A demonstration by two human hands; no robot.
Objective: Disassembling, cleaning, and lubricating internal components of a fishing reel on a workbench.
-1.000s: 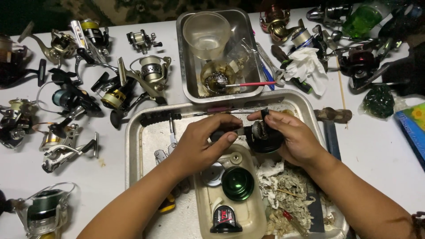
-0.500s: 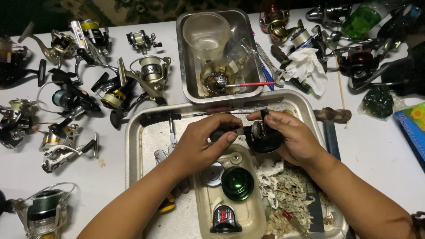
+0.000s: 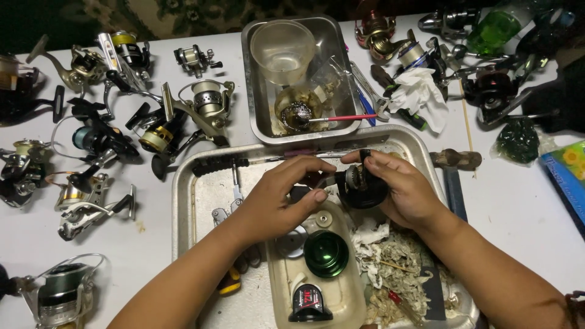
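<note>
Two hands over the large dented metal tray (image 3: 195, 201) — both on one black, round fishing-reel body (image 3: 361, 186), held just above the tray's middle. Right hand (image 3: 407, 194) cups it from the right, fingers curled around it. Left hand (image 3: 275, 198) pinches a dark part on the reel's left side, thumb and fingers nearly closed; what that part is, can't tell. Just below — a small cream plastic tub (image 3: 286, 292) holding a green round spool (image 3: 326, 253).
</note>
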